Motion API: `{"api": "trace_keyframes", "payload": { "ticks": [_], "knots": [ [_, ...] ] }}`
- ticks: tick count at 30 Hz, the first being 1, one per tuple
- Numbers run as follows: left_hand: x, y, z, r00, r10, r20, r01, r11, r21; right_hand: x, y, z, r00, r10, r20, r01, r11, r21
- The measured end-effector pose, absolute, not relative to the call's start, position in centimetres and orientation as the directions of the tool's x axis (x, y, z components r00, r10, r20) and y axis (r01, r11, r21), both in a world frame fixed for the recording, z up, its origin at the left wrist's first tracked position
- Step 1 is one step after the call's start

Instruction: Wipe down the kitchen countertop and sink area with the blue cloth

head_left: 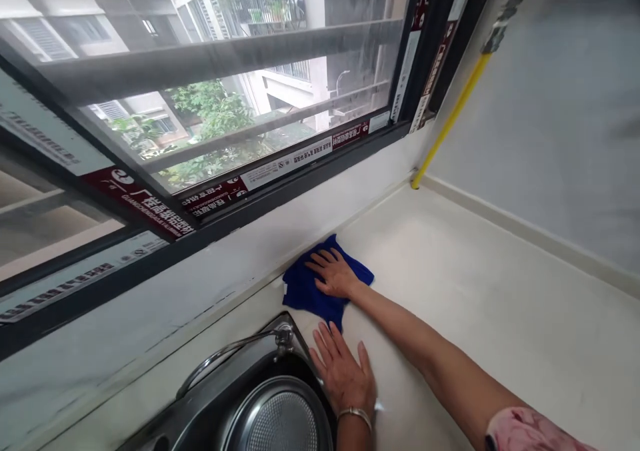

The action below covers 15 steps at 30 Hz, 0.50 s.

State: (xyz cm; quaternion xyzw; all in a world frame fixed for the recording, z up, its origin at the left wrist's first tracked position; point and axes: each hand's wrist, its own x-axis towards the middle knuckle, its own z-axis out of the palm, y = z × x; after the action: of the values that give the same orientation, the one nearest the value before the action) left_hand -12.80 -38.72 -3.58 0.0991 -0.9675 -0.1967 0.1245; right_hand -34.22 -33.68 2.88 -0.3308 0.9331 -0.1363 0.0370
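A blue cloth lies spread on the pale countertop, against the low ledge under the window. My right hand rests palm down on top of it, fingers spread, pressing rather than gripping. Closer to me, my left hand lies flat with its fingers stretched out beside the sink edge. Its fingertips are near the cloth's lower corner. A bracelet circles the left wrist. The undersides of both hands are hidden.
A metal sink with a curved faucet and a round perforated metal strainer sits at lower left. The dark window frame runs along the back. A yellow pipe meets the counter at the far corner, beside the right wall.
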Motion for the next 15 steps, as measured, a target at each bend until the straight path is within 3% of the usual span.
{"api": "trace_keyframes", "payload": {
  "ticks": [7, 10, 15],
  "knots": [
    [-12.7, -39.9, -3.1, -0.976, -0.198, 0.093, -0.157, 0.930, 0.331, -36.3, -30.6, 2.1, -0.740, -0.662, 0.116, -0.654, 0.671, -0.349],
    [-12.7, -40.4, -3.3, -0.979, -0.187, 0.079, -0.161, 0.952, 0.261, -38.6, -26.5, 1.7, -0.834, -0.536, 0.128, -0.542, 0.758, -0.363],
    [-12.9, -41.2, -3.9, -0.969, -0.151, 0.198, -0.129, 0.984, 0.119, -43.7, -17.9, 0.9, -0.965, -0.228, 0.132, -0.262, 0.893, -0.365]
  ]
}}
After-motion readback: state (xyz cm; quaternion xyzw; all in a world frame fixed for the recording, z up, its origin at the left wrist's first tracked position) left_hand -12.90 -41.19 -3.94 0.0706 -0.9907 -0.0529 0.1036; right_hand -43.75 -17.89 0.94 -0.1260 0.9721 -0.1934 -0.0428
